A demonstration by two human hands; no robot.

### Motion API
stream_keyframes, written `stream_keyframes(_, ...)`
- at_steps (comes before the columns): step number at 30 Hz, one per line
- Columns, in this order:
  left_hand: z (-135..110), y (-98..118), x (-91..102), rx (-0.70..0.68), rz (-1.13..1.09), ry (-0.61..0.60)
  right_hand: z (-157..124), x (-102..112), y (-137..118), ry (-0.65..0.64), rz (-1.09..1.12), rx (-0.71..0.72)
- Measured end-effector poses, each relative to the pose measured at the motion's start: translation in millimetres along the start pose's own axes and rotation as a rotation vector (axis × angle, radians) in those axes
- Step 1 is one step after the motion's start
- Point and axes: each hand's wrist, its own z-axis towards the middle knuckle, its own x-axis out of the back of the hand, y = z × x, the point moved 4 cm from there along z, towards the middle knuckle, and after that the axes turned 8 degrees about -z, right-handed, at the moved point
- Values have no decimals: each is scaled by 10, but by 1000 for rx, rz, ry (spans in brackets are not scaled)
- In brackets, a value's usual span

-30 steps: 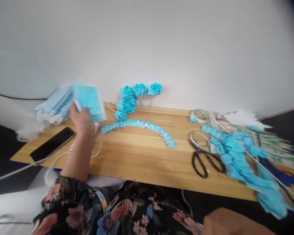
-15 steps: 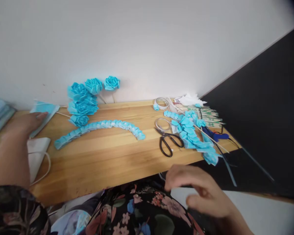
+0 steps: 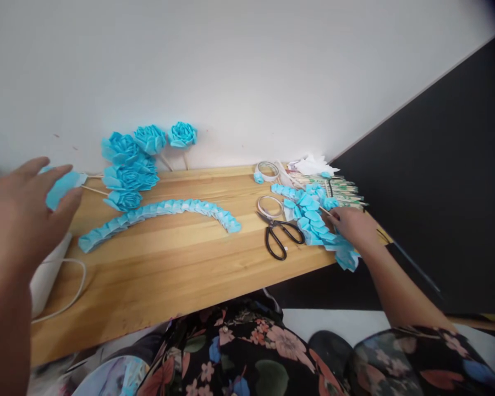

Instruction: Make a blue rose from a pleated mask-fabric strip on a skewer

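My right hand (image 3: 357, 226) pinches a thin wooden stick (image 3: 325, 211) with a small blue bud at its tip. The stick lies over a strip of blue crepe-like petals (image 3: 313, 226) that hangs past the table's front edge. My left hand (image 3: 28, 212) is raised at the left with fingers spread, holding nothing. Behind it, partly hidden, lies a blue face mask (image 3: 64, 187). A second pleated blue strip (image 3: 169, 208) curves across the middle of the table. Black-handled scissors (image 3: 278, 236) lie near my right hand.
Several blue flowers on sticks (image 3: 126, 170) lie at the back left, some leaning on the wall. Two tape rolls (image 3: 268, 171) lie near bundled sticks (image 3: 344, 190). A white device with a cord (image 3: 49, 275) lies at front left. A black panel (image 3: 457, 181) borders the right.
My right hand has moved from the front edge up to the stick at the right and closed on it. My left hand has lifted off the face mask, fingers spreading.
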Motion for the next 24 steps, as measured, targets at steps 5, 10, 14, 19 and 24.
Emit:
stream_keyframes(5,-284,436,199,-127,-232,100,138,238,238,-152,218,-57)
stream_keyframes(10,-459,1005,358,-111,-471,102,73,528,292,-176,872,-155)
stream_keyframes(14,-589,1608,133,55,-847,-242,-164,700,-364,-153,1525,-72)
stream_keyframes(19,-858,2220,-372,295,-1374,-904,-507,704,-1718,-429,1795,207)
stream_keyframes(24,-1162,2078,-593,626,-1494,-911,-699,580,-2510,-487,1842,342)
